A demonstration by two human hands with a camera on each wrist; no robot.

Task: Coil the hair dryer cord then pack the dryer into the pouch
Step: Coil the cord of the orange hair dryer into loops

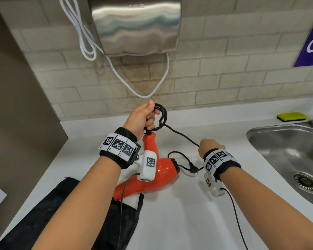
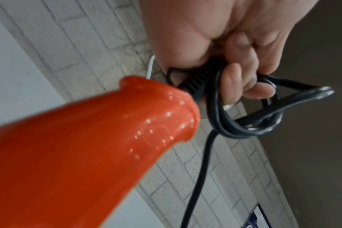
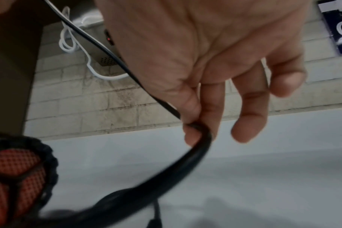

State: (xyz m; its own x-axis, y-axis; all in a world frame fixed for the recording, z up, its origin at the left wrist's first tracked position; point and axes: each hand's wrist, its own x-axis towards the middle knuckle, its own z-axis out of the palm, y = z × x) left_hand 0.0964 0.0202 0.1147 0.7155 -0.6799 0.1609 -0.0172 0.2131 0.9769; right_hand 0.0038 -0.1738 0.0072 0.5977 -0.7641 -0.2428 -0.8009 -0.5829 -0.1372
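Observation:
An orange hair dryer [image 1: 163,170] lies on the white counter [image 1: 179,222], handle pointing away from me. My left hand [image 1: 145,117] grips several loops of its black cord [image 1: 162,115] at the handle's end [image 2: 127,108]; the coils [image 2: 244,123] hang around my curled fingers. From the coil the cord runs right to my right hand [image 1: 210,145], which pinches it [image 3: 197,128] between thumb and forefinger, other fingers loose. The plug [image 1: 193,169] lies on the counter beside the dryer's rear grille [image 3: 16,177]. A black pouch [image 1: 65,213] lies flat at front left, under the nozzle.
A steel sink [image 1: 289,156] sits at the right, with a yellow sponge [image 1: 292,116] behind it. A metal hand dryer [image 1: 135,26] with a white cable [image 1: 143,87] hangs on the tiled wall. A brown panel [image 1: 16,105] bounds the left.

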